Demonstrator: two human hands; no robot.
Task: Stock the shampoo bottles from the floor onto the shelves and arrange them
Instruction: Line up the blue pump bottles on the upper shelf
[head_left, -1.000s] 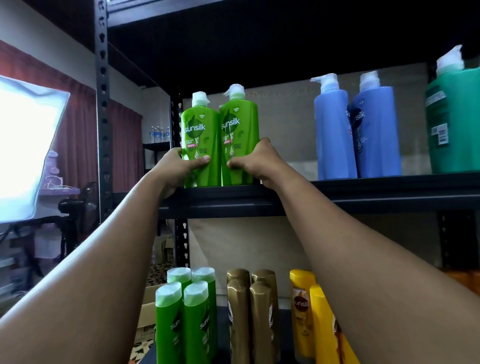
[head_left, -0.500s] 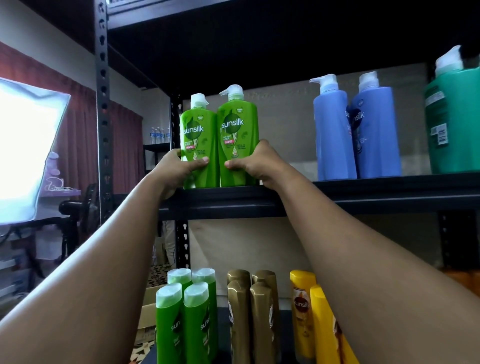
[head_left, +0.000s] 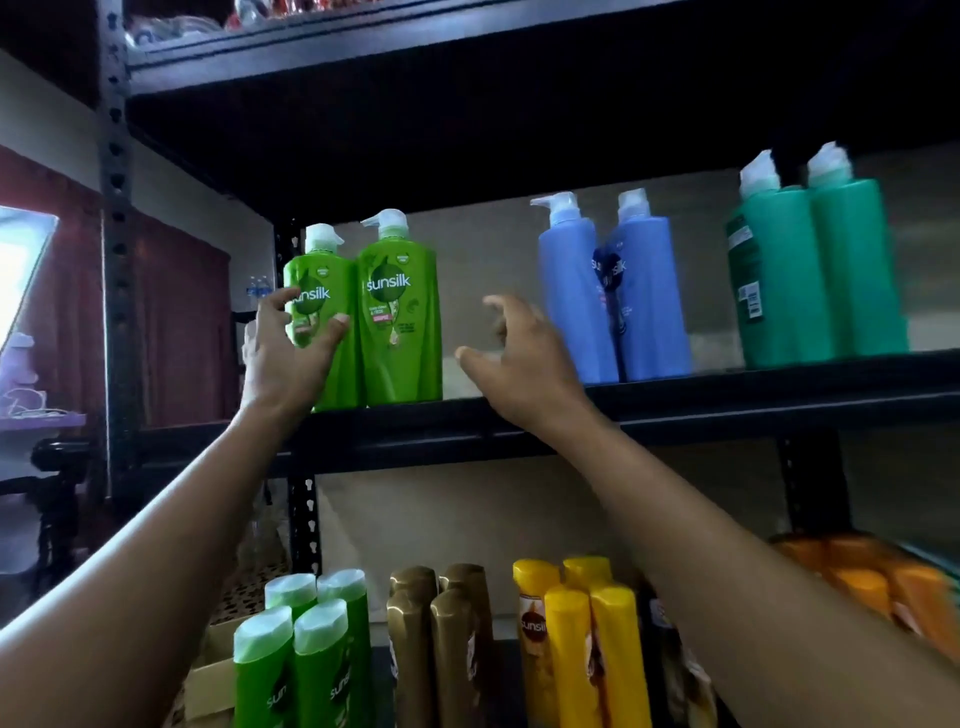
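Two green Sunsilk pump bottles stand upright side by side at the left end of the black middle shelf (head_left: 727, 405). My left hand (head_left: 283, 364) holds the left green bottle (head_left: 318, 260), thumb on its front and fingers round its left side. The right green bottle (head_left: 400, 322) stands free. In the gap between the green and blue bottles my right hand (head_left: 519, 364) hovers, fingers spread and loosely bent, touching nothing.
Two blue pump bottles (head_left: 644, 301) and two teal pump bottles (head_left: 815, 270) stand further right on the same shelf. Below are green (head_left: 306, 660), brown (head_left: 436, 634), yellow (head_left: 587, 639) and orange (head_left: 883, 587) bottles. A black upright post (head_left: 117, 260) stands at the left.
My right hand has let go of the right green bottle and moved right, off it. My left hand has slid higher on the left bottle. The view has shifted left and up.
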